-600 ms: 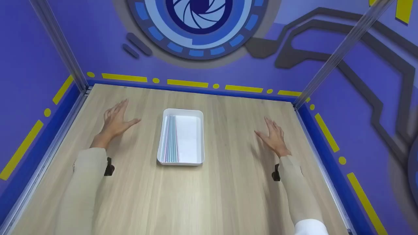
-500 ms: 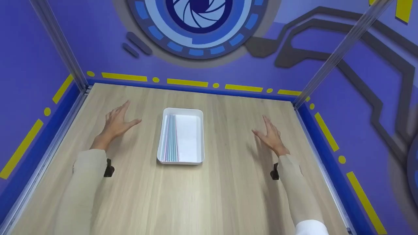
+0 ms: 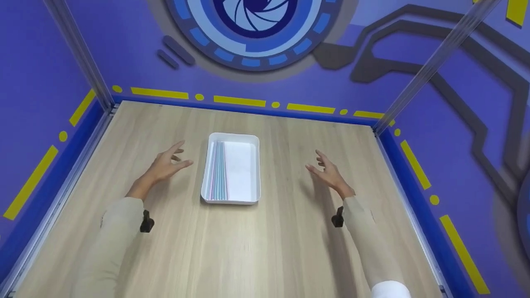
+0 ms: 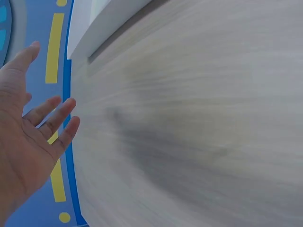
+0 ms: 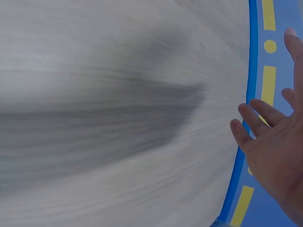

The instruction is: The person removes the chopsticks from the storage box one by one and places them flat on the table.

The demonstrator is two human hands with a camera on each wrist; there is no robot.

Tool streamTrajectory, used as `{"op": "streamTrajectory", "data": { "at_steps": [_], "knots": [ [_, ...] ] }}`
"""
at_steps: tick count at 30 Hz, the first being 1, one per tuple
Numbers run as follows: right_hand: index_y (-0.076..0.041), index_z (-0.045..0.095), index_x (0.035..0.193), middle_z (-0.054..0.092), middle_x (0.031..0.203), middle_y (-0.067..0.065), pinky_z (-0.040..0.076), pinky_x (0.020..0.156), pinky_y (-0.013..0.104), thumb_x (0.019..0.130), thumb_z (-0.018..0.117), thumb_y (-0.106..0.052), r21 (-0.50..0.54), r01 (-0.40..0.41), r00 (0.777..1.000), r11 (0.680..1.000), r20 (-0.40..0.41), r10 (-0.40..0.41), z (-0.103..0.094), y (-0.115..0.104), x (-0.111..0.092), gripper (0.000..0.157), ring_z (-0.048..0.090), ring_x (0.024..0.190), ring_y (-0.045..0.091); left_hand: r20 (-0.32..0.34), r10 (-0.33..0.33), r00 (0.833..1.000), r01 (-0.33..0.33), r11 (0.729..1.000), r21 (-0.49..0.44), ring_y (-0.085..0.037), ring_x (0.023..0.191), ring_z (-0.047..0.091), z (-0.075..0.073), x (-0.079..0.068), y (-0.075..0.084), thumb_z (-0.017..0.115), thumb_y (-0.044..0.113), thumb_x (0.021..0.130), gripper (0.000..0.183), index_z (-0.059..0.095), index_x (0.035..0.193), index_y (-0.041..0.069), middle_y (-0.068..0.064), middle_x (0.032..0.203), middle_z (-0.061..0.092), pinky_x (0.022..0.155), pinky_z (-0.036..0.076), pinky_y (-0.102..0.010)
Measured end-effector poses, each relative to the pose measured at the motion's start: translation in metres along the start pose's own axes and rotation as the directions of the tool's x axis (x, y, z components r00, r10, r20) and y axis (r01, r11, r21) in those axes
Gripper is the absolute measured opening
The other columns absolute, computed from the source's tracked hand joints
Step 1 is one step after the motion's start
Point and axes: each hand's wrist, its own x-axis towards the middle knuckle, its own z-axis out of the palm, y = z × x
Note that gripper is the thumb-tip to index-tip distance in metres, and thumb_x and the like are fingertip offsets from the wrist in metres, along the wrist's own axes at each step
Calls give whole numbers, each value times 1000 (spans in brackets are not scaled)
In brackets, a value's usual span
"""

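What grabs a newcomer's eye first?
Probably the big blue circular wall graphic high in the head view. Then the white rectangular tray on the pale wood-grain table, thin blue and pink sticks along its left side. A bare left hand and right hand flank it, empty.

Your left hand (image 3: 166,166) has a narrow passage over the pale wood-grained table (image 3: 248,252) to the white rectangular tray (image 3: 244,171), your right hand (image 3: 330,174) a wider one. Its raised rim (image 3: 230,202) stands in your way; inside, thin straight blue and pink sticks (image 3: 220,174) obstruct the left, leaving room at right.
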Motion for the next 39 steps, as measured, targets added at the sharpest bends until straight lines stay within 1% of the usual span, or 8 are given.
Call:
{"op": "streamTrajectory", "data": {
  "at_steps": [9,14,19,22,24,30,34,39],
  "knots": [
    [-7,21,163,38,158,32,37,119,63,101,65,-32,28,32,999,999,37,-33,21,-9,-4,79,42,144,49,59,65,996,-59,994,-86,-46,131,55,32,-3,6,65,31,101,79,22,163,10,-29,156,42,108,50,-60],
    [-7,24,162,41,156,32,38,119,64,101,65,-31,47,66,996,997,52,-69,30,-15,0,77,46,141,48,77,84,993,-73,987,-142,-47,131,55,47,1,4,63,30,102,77,22,162,6,-30,156,41,109,49,-59],
    [-7,27,161,43,154,33,39,118,63,102,64,-25,63,76,994,995,70,-80,37,-16,1,73,49,139,48,52,108,993,-95,973,-210,-50,135,51,65,4,-2,62,21,103,73,23,161,3,-32,157,39,116,43,-58],
    [-5,27,161,44,152,34,42,116,62,102,63,-21,66,89,993,994,73,-94,40,-15,2,71,51,137,49,66,90,994,-69,960,-272,-49,143,44,74,5,-3,61,20,104,74,20,163,5,-30,161,34,120,40,-56],
    [-3,27,160,45,152,34,43,115,61,102,63,-19,66,100,991,993,79,-105,43,-15,4,70,52,135,49,82,52,995,-23,947,-320,-47,146,40,78,6,-3,61,21,104,74,19,164,9,-27,163,32,120,39,-55],
    [-4,28,160,45,152,34,46,114,59,103,62,-18,84,118,986,990,110,-127,48,-18,9,69,54,133,49,109,-45,993,88,897,-432,-42,150,36,79,11,-8,55,18,106,73,13,166,18,-20,168,25,119,41,-55],
    [-1,28,159,41,154,36,47,113,60,102,62,-14,95,142,982,985,114,-152,51,-18,11,68,54,132,51,158,-61,986,132,858,-496,-41,151,34,78,15,-14,57,9,103,79,10,166,20,-17,170,21,118,43,-53],
    [0,29,159,39,156,34,48,112,60,102,63,-16,92,122,980,988,145,-135,51,-17,12,69,54,133,50,167,-34,985,118,845,-522,-40,150,36,79,17,-18,63,3,98,85,14,165,16,-18,169,25,114,49,-44]
  ]
}}
